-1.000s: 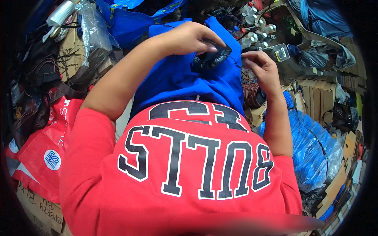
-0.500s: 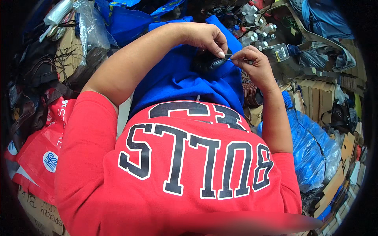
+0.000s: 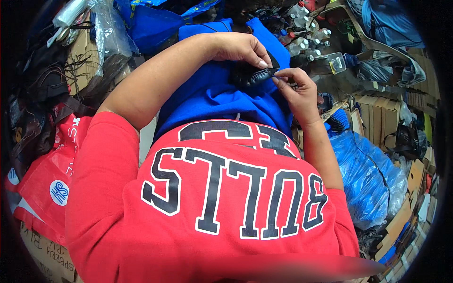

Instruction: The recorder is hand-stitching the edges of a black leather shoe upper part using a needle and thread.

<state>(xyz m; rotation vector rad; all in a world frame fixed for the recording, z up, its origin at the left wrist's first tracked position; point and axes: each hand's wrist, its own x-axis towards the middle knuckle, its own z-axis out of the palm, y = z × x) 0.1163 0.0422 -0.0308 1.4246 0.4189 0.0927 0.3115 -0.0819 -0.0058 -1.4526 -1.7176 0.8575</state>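
Observation:
A black leather piece [image 3: 251, 79] with a puckered, gathered edge, looking like a moccasin-style shoe upper, rests over my lap on blue shorts [image 3: 198, 89]. My left hand [image 3: 246, 49] comes over it from the upper left, closed, with the thumb and fingers pinching its far edge. Close beside that edge, at the right, my right hand [image 3: 298, 90] pinches with thumb and forefinger. Something thin and dark shows at those fingertips, perhaps a thread or needle; it is too small to tell. The palm side of my left hand is hidden.
Several small bottles [image 3: 302, 45] and a clear jar [image 3: 336, 62] stand at the upper right. Cardboard boxes [image 3: 377, 113] and a blue plastic bundle [image 3: 363, 174] lie to the right. At the left are a red bag [image 3: 52, 174] and cords [image 3: 87, 70]; a blue bag [image 3: 155, 26] lies ahead.
My right hand has moved down and slightly left, its wrist lower. My left hand has dropped a little, and more of the black piece's gathered edge shows.

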